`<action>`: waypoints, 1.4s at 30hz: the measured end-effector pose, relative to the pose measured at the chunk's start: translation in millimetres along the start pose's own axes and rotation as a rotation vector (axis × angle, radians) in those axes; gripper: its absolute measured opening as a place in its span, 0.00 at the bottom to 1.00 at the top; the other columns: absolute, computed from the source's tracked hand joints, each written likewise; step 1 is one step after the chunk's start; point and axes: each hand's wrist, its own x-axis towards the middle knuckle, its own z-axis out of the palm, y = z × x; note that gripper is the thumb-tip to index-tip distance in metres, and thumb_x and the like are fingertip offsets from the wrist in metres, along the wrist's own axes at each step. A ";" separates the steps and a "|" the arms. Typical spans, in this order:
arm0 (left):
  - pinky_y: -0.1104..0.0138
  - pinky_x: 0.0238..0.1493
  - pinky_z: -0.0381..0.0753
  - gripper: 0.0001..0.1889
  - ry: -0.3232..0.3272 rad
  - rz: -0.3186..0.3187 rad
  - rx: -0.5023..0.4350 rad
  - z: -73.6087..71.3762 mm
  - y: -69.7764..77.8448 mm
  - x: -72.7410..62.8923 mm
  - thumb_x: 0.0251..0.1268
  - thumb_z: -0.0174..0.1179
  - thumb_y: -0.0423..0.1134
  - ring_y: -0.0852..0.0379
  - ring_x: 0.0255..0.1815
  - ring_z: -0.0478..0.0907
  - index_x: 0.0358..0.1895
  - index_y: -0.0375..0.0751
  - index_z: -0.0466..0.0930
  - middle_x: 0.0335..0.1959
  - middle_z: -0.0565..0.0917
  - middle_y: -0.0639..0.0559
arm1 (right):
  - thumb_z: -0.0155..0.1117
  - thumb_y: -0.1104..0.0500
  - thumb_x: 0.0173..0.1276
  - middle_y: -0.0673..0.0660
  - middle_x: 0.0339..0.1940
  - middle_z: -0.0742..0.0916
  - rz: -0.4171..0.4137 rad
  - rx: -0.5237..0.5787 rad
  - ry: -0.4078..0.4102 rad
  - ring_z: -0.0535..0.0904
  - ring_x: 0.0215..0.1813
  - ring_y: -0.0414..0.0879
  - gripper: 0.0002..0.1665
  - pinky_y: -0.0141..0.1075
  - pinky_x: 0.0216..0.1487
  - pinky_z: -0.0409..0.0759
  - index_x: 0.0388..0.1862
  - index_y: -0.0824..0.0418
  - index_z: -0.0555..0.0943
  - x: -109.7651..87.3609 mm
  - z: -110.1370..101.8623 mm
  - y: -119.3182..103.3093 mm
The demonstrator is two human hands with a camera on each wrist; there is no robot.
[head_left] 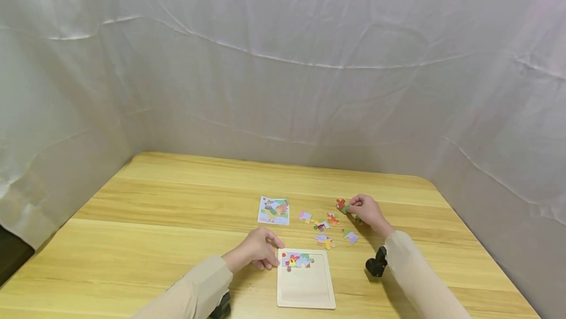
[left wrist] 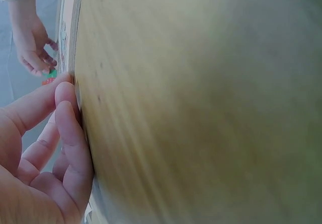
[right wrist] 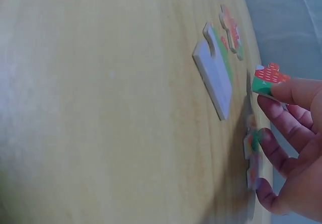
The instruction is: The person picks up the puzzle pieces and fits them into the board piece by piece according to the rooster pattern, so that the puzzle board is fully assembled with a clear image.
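Between thumb and index finger, my right hand point(head_left: 368, 211) pinches a red and green jigsaw piece point(right wrist: 266, 78), lifted off the table in the right wrist view. Its other fingers spread near another puzzle piece point(right wrist: 249, 146) lying on the wood. My left hand point(head_left: 256, 248) rests beside the wooden puzzle tray point(head_left: 305, 304), fingertips at the tray's upper left edge. Joined pieces with a red and yellow picture point(head_left: 293, 261) lie in the tray's upper left part. In the left wrist view the left fingers point(left wrist: 68, 113) are bent loosely and hold nothing.
Several loose jigsaw pieces point(head_left: 326, 242) are scattered between the tray and my right hand. A picture card point(head_left: 274, 211) lies flat behind the tray, to the left of the pieces. Pale curtains point(head_left: 283, 102) hang around the wooden table point(head_left: 155, 260).
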 end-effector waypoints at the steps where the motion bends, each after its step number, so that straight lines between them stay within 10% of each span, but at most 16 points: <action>1: 0.69 0.13 0.75 0.15 0.000 0.000 0.000 0.0 0.0 -0.1 0.38 0.66 0.21 0.61 0.09 0.72 0.33 0.37 0.79 0.16 0.77 0.47 | 0.61 0.65 0.56 0.54 0.24 0.77 0.004 0.000 0.002 0.66 0.18 0.41 0.08 0.33 0.18 0.68 0.32 0.68 0.74 0.2 -0.1 0.2; 27: 0.70 0.13 0.74 0.15 0.000 -0.012 0.006 -0.7 1.1 -0.8 0.38 0.67 0.21 0.61 0.10 0.72 0.33 0.37 0.80 0.17 0.76 0.47 | 0.55 0.72 0.60 0.59 0.27 0.77 -0.083 0.197 0.022 0.74 0.22 0.44 0.15 0.32 0.21 0.75 0.45 0.77 0.71 -24.2 -0.6 -15.3; 42: 0.69 0.13 0.75 0.15 -0.010 -0.018 0.004 -0.1 -0.1 0.5 0.39 0.67 0.21 0.60 0.10 0.72 0.33 0.38 0.79 0.17 0.76 0.47 | 0.57 0.69 0.61 0.59 0.24 0.80 -0.128 0.313 -0.212 0.76 0.24 0.46 0.12 0.36 0.25 0.79 0.40 0.78 0.72 -60.9 10.8 -34.6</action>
